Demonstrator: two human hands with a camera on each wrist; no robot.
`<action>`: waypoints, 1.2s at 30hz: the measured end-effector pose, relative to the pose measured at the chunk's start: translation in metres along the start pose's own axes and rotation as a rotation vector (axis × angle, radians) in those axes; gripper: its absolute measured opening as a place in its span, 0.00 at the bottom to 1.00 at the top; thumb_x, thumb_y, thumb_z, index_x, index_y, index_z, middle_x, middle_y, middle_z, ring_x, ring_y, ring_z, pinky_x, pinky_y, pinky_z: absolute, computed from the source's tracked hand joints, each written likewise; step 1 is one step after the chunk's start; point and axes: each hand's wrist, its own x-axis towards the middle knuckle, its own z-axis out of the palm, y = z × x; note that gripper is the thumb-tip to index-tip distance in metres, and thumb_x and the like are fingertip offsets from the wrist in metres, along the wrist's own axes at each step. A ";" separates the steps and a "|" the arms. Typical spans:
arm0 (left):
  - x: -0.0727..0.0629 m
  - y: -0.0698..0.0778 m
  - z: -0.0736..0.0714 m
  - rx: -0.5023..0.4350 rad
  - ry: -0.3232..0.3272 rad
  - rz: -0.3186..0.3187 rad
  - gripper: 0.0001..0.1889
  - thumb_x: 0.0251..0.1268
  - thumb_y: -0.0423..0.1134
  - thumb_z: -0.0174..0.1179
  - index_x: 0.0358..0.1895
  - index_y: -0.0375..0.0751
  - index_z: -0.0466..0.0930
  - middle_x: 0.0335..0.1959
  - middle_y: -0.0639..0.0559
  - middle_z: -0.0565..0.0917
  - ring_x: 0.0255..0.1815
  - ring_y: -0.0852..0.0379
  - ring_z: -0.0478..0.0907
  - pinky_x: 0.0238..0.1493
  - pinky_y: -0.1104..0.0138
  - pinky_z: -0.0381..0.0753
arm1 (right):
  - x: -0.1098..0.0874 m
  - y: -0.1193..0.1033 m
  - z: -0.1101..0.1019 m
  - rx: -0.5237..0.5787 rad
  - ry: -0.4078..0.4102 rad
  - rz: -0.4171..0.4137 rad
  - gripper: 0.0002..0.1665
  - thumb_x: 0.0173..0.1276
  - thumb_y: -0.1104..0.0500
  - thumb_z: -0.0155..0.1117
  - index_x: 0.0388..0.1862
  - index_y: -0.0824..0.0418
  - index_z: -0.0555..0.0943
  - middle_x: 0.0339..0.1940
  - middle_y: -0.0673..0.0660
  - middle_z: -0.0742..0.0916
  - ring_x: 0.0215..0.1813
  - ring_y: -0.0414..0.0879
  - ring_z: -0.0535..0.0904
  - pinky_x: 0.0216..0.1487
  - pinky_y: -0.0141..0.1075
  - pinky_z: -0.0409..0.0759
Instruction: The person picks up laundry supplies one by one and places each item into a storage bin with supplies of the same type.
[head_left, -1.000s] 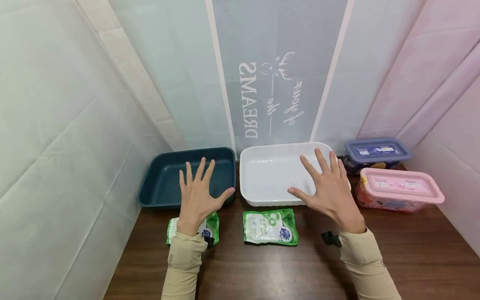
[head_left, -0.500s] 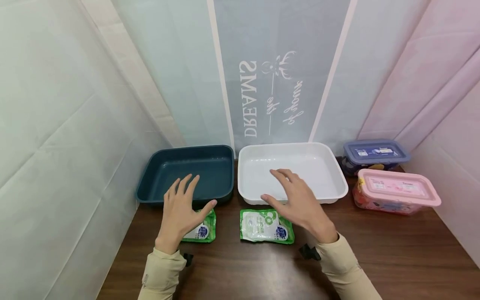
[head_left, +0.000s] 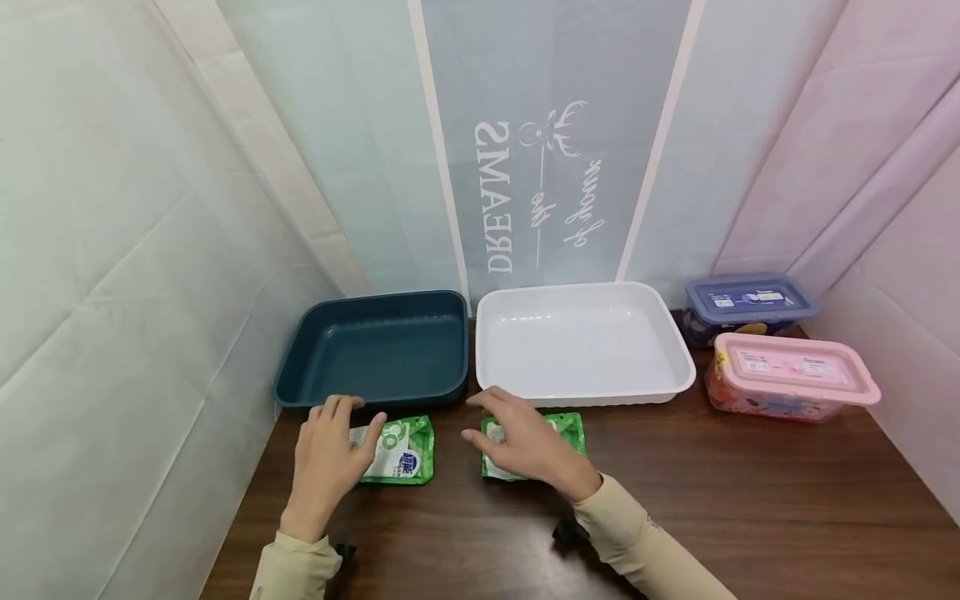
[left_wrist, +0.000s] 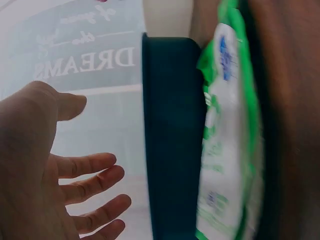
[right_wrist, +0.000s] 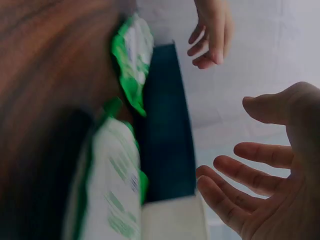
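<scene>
Two green-and-white plastic pouches lie flat on the brown table. My left hand (head_left: 327, 454) hovers over the left pouch (head_left: 397, 454), hiding its left end, with thumb and fingers spread apart. Over the right pouch (head_left: 572, 430) is my right hand (head_left: 528, 442), its fingers loosely bent and its thumb apart from them; it covers the pouch's middle. Neither hand holds anything. In the left wrist view a gap shows between the fingers and the left pouch (left_wrist: 220, 145). The right wrist view likewise has the right pouch (right_wrist: 112, 185) apart from the fingers.
A dark teal tray (head_left: 382, 360) and a white tray (head_left: 585, 346) stand side by side behind the pouches. At the right are a blue-lidded box (head_left: 750, 300) and a pink-lidded box (head_left: 795, 371). Fabric walls (head_left: 150, 333) enclose the table (head_left: 480, 542).
Both hands have come down and back from over the trays to the pouches, the right one also moving left. Their widely spread fingers have relaxed. The pouches and trays stay put.
</scene>
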 end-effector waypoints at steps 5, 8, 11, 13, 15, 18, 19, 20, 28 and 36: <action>-0.013 -0.011 0.003 0.005 -0.046 -0.033 0.17 0.75 0.48 0.67 0.51 0.35 0.87 0.50 0.39 0.85 0.49 0.34 0.80 0.47 0.40 0.80 | 0.008 -0.003 0.020 0.057 -0.056 0.029 0.29 0.81 0.47 0.65 0.72 0.60 0.78 0.66 0.59 0.83 0.59 0.54 0.85 0.58 0.47 0.85; -0.017 -0.016 0.004 0.010 -0.122 -0.063 0.18 0.75 0.46 0.67 0.55 0.35 0.86 0.55 0.37 0.85 0.54 0.32 0.80 0.51 0.37 0.80 | 0.015 -0.005 0.031 0.056 -0.084 0.034 0.29 0.81 0.47 0.65 0.73 0.60 0.77 0.65 0.58 0.83 0.55 0.50 0.84 0.54 0.41 0.85; -0.017 -0.021 0.006 0.021 -0.226 -0.086 0.22 0.76 0.46 0.66 0.63 0.33 0.83 0.63 0.35 0.83 0.62 0.28 0.78 0.58 0.33 0.77 | 0.019 -0.010 0.042 0.037 -0.132 0.020 0.30 0.81 0.48 0.65 0.75 0.61 0.76 0.65 0.58 0.82 0.54 0.47 0.83 0.53 0.38 0.85; -0.018 -0.024 0.008 0.027 -0.295 -0.095 0.25 0.77 0.46 0.64 0.68 0.32 0.80 0.68 0.33 0.80 0.67 0.25 0.75 0.62 0.30 0.75 | 0.021 -0.015 0.049 0.025 -0.174 0.021 0.32 0.81 0.48 0.65 0.76 0.62 0.74 0.67 0.58 0.81 0.57 0.49 0.83 0.56 0.39 0.85; -0.019 -0.027 0.009 0.029 -0.353 -0.103 0.27 0.79 0.45 0.63 0.71 0.32 0.77 0.71 0.32 0.78 0.70 0.23 0.72 0.64 0.28 0.72 | 0.021 -0.019 0.056 0.008 -0.215 0.039 0.35 0.81 0.47 0.65 0.78 0.62 0.72 0.70 0.59 0.80 0.62 0.50 0.82 0.60 0.42 0.85; -0.021 -0.028 0.011 0.020 -0.400 -0.121 0.28 0.79 0.43 0.61 0.75 0.31 0.74 0.73 0.31 0.75 0.71 0.22 0.71 0.65 0.28 0.72 | 0.021 -0.024 0.067 0.002 -0.242 0.101 0.38 0.80 0.45 0.66 0.81 0.60 0.69 0.74 0.58 0.77 0.71 0.52 0.78 0.66 0.46 0.83; -0.021 -0.028 0.012 0.011 -0.413 -0.135 0.28 0.80 0.43 0.61 0.75 0.32 0.73 0.74 0.31 0.75 0.71 0.22 0.71 0.65 0.29 0.72 | 0.021 -0.025 0.069 0.009 -0.245 0.127 0.40 0.79 0.44 0.66 0.81 0.60 0.69 0.75 0.58 0.76 0.74 0.52 0.77 0.68 0.47 0.82; -0.021 -0.027 0.012 0.003 -0.421 -0.149 0.28 0.80 0.43 0.61 0.75 0.32 0.73 0.74 0.31 0.74 0.71 0.23 0.71 0.65 0.29 0.73 | 0.021 -0.026 0.071 0.022 -0.248 0.150 0.41 0.79 0.44 0.67 0.82 0.60 0.68 0.76 0.58 0.76 0.74 0.52 0.76 0.68 0.47 0.82; -0.018 -0.025 0.012 -0.053 -0.473 -0.232 0.27 0.80 0.43 0.60 0.73 0.29 0.73 0.72 0.27 0.73 0.68 0.24 0.72 0.64 0.33 0.76 | 0.020 -0.026 0.078 0.192 -0.204 0.246 0.46 0.76 0.42 0.69 0.81 0.66 0.67 0.75 0.65 0.77 0.74 0.59 0.76 0.68 0.51 0.81; -0.017 -0.025 0.013 -0.090 -0.449 -0.234 0.25 0.78 0.37 0.59 0.71 0.26 0.74 0.67 0.25 0.76 0.63 0.27 0.78 0.62 0.37 0.80 | 0.022 -0.025 0.082 0.383 -0.148 0.302 0.42 0.76 0.47 0.70 0.79 0.68 0.68 0.71 0.68 0.79 0.69 0.61 0.78 0.65 0.54 0.80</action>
